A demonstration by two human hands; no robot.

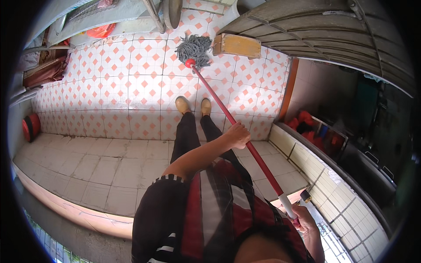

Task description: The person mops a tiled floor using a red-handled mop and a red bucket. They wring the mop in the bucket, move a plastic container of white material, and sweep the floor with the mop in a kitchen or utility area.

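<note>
A mop with grey string strands [194,51] and a red socket rests on the patterned tile floor [144,88], in front of my feet. Its long red handle [264,166] runs diagonally down to the right of my body. My left hand [238,135] is closed around the handle about midway. Near the handle's top end, just below its white section, my right hand [303,218] grips it. The mop head lies close to the left end of a yellowish wooden block or small stool [240,46].
A slatted wooden door or panel [315,36] stands at upper right, beside a dark opening with red items [307,126]. Shelving [131,26] lines the upper left. A red-and-black object [31,127] sits at far left. A tiled ledge [98,174] is behind my feet.
</note>
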